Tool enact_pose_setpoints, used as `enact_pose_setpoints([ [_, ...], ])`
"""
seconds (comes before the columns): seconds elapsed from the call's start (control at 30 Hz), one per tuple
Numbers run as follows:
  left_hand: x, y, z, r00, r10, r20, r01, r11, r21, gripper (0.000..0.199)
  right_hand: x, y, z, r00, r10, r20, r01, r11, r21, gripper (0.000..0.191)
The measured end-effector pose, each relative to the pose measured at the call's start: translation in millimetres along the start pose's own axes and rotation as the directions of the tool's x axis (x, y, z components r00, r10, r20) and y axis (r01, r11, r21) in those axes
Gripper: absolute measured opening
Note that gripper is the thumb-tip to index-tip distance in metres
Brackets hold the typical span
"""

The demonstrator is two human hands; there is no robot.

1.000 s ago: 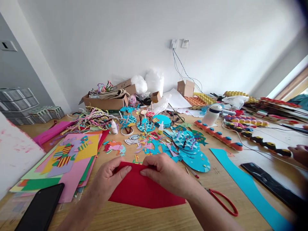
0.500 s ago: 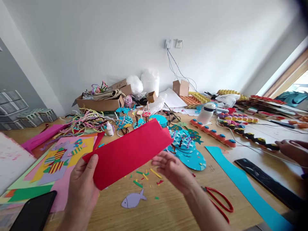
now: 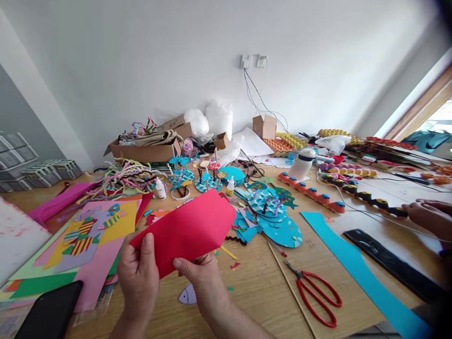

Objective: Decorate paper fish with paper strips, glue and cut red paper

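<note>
A red sheet of paper (image 3: 192, 226) is held up over the table, its right end cut or folded at the corners. My left hand (image 3: 141, 263) grips its left end, thumb on the near face. Along the lower edge, my right hand (image 3: 203, 278) pinches the sheet with the thumb in front and the fingers behind. Below lies a lilac paper fish (image 3: 187, 295), partly covered by my right hand. Red-handled scissors (image 3: 314, 292) rest on the table to the right, beside a thin wooden stick (image 3: 291, 287).
Stacked coloured papers (image 3: 95, 282) and a black phone (image 3: 51, 310) lie at left. Glue bottles (image 3: 160, 189), blue paper discs (image 3: 280, 230) and a pipe-cleaner pile (image 3: 130, 179) stand behind. At right are a blue strip (image 3: 349, 259) and another person's hands (image 3: 429, 217).
My right hand has moved left and now grips the red paper's lower edge. The paper has come lower and its right end has shifted left, uncovering the stick and scissors' blades.
</note>
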State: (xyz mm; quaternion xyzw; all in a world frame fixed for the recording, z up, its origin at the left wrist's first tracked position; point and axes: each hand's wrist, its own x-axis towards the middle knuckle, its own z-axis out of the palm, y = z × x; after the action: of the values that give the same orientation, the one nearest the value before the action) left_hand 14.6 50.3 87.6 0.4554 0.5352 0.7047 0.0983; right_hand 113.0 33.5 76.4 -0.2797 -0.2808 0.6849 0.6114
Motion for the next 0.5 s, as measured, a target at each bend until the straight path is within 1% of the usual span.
enact_pose_setpoints([
  [0.03,1.4,-2.3,-2.4,0.997,0.080,0.000,-0.080,0.993,0.086,0.021,-0.4,2.2,-0.4,1.000,-0.007,-0.007,0.007,1.000,0.000,0.024],
  [0.1,4.6,-3.9,-6.9,0.982,0.189,0.012,-0.187,0.963,0.195,0.019,-0.9,4.5,-2.1,0.999,-0.020,-0.027,0.020,1.000,-0.004,0.019],
  [0.17,7.9,-3.2,-11.5,0.968,0.249,0.012,-0.244,0.936,0.253,0.017,-0.4,2.7,-5.5,0.997,-0.027,-0.071,0.028,1.000,0.013,0.013],
  [0.27,12.6,-3.8,-19.6,0.952,0.306,0.003,-0.292,0.906,0.306,0.015,2.6,-7.6,-13.5,0.990,-0.014,-0.142,0.025,0.997,0.079,0.017],
  [0.4,15.9,-15.5,-33.0,0.952,0.308,-0.006,-0.290,0.904,0.313,0.015,11.1,-27.4,-27.5,0.979,-0.020,-0.200,0.049,0.989,0.141,0.022],
  [0.47,15.1,-24.5,-40.2,0.966,0.258,-0.014,-0.243,0.925,0.290,0.017,15.9,-36.9,-34.7,0.972,-0.038,-0.233,0.078,0.983,0.164,0.022],
  [0.5,14.1,-29.2,-43.8,0.978,0.208,-0.013,-0.195,0.938,0.285,0.019,18.0,-41.3,-38.1,0.967,-0.049,-0.251,0.095,0.980,0.174,0.022],
])
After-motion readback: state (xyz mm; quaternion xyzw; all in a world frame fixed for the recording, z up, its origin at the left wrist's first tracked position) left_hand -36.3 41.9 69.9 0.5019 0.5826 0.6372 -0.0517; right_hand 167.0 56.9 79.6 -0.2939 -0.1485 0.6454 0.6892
